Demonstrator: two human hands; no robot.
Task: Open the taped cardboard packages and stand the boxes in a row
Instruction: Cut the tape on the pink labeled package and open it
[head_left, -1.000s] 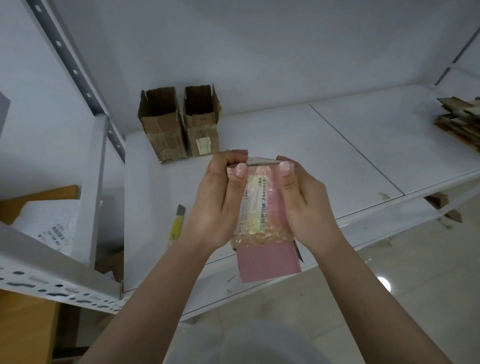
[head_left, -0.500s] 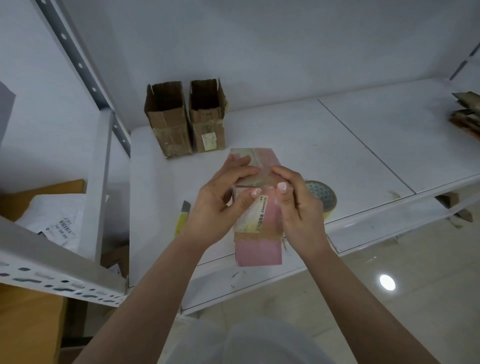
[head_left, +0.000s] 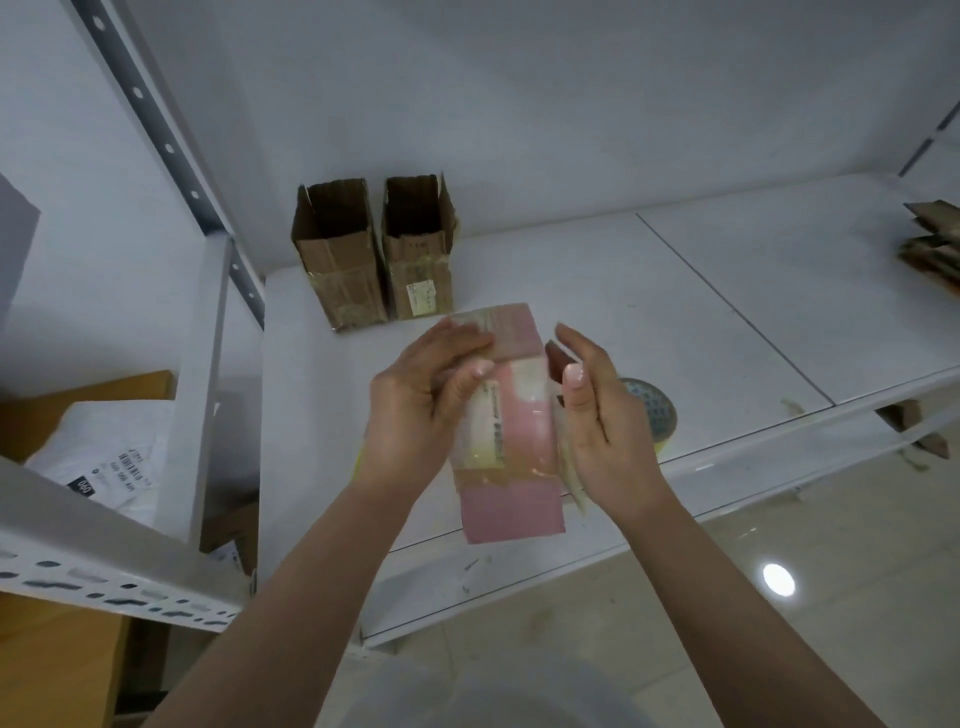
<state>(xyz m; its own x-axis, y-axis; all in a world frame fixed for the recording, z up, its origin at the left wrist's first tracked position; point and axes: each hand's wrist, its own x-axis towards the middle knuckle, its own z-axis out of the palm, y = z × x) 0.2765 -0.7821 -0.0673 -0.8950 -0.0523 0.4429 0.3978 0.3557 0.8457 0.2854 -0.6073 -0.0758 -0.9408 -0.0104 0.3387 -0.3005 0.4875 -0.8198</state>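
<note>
Holding a pink taped package up in front of us above the front edge of the white shelf, we have both hands on it. Our left hand grips the package's left side, fingers curled over the upper flap and thumb pressed on the front beside the label strip. Our right hand sits at the package's right edge, thumb up near the top corner, fingers loosely bent; whether they pinch the tape or just rest against the side we cannot tell. The package is tilted slightly, its top flap bent back away from us, glossy clear tape across the middle, plain pink at the bottom end.

At the back of the shelf, near the left post, two opened brown cardboard boxes stand upright side by side, touching, flaps up. A roll of tape lies on the shelf just behind our right hand, partly hidden by it. A stack of flattened cardboard lies at the far right edge. Lower left, beyond the metal rack frame, a white mailer bag rests on a brown carton.
</note>
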